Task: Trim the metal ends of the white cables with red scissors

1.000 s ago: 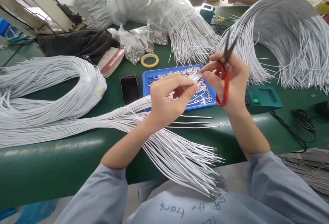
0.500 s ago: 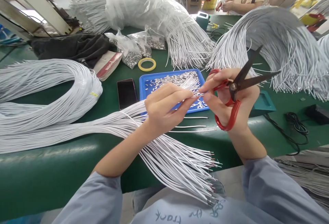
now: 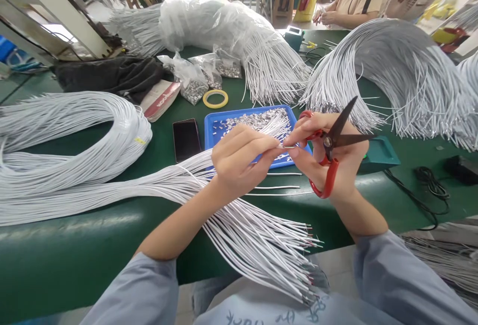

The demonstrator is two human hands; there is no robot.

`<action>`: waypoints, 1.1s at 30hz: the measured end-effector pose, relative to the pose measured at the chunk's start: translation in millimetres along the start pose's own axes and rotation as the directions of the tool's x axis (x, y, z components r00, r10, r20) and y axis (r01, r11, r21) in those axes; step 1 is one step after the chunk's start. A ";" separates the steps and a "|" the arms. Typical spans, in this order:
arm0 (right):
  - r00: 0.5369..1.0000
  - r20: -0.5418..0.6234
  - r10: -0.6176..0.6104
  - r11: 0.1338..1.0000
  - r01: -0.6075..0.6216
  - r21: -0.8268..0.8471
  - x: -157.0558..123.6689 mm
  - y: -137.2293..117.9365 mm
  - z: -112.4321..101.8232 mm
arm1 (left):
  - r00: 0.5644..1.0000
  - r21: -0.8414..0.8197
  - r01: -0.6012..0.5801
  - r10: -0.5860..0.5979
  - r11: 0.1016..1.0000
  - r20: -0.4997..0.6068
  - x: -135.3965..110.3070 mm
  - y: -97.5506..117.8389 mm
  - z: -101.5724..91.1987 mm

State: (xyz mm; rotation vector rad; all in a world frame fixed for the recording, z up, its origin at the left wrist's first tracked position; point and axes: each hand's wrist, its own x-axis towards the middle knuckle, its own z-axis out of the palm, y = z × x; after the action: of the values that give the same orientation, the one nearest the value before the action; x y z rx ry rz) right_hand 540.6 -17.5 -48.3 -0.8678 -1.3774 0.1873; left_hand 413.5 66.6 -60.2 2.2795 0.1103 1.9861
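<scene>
My left hand (image 3: 244, 158) pinches a white cable near its end, above the blue tray (image 3: 208, 138). Close against it, my right hand (image 3: 328, 151) grips the cable's tip between thumb and fingertip. Red-handled scissors (image 3: 328, 142) hang on the fingers of my right hand, their dark blades spread and pointing right. Small metal pieces (image 3: 254, 118) and several cable ends lie in the tray. Below my wrists a bundle of white cables (image 3: 257, 235) fans out towards my lap, with stripped ends. What exactly sits at the pinched tip is too small to make out.
On the green table (image 3: 93, 245) lie a phone (image 3: 186, 140), a yellow tape roll (image 3: 215, 98) and bags of metal parts (image 3: 194, 83). Coiled cables (image 3: 127, 131) rest at left, a plastic-wrapped bundle (image 3: 209, 21) behind, another bundle (image 3: 388, 41) at right. A person (image 3: 358, 1) sits across.
Both hands stay together at the cable tip; my right hand has shifted slightly left and turned, so the scissor blades point lower. The camera view has tipped up a little.
</scene>
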 end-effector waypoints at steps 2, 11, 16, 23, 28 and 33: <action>1.000 0.017 0.003 1.000 -0.003 -0.004 -0.3 0.1 -0.6 | 0.999 0.035 -0.038 0.038 0.999 -0.008 0.6 -0.7 -0.2; 0.998 0.019 0.061 0.997 -0.060 -0.051 -0.8 -2.5 -1.9 | 1.000 0.020 -0.022 0.022 1.000 -0.014 0.6 -0.2 0.9; 0.998 0.002 0.060 0.997 -0.060 -0.058 -1.8 -1.1 -0.1 | 1.000 0.012 0.012 -0.012 1.000 0.000 -0.5 1.4 1.9; 0.993 -0.012 0.117 0.989 -0.117 -0.085 -2.4 -1.8 -1.3 | 0.996 -0.012 0.071 -0.070 0.997 0.050 -0.5 6.3 -1.0; 0.990 -0.025 0.136 0.991 -0.136 0.017 1.7 -2.2 -1.8 | 0.985 -0.035 0.142 -0.138 0.989 0.101 -0.4 9.5 -2.2; 0.988 -0.028 0.153 0.988 -0.154 -0.025 4.1 -2.2 -1.4 | 0.970 -0.051 0.202 -0.193 0.978 0.144 -0.2 11.7 -2.5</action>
State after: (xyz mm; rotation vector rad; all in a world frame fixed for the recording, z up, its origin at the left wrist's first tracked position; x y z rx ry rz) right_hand 542.0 -17.2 -43.7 -0.9968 -1.2923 0.2751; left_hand 410.8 55.1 -58.5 2.2586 0.2467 1.7050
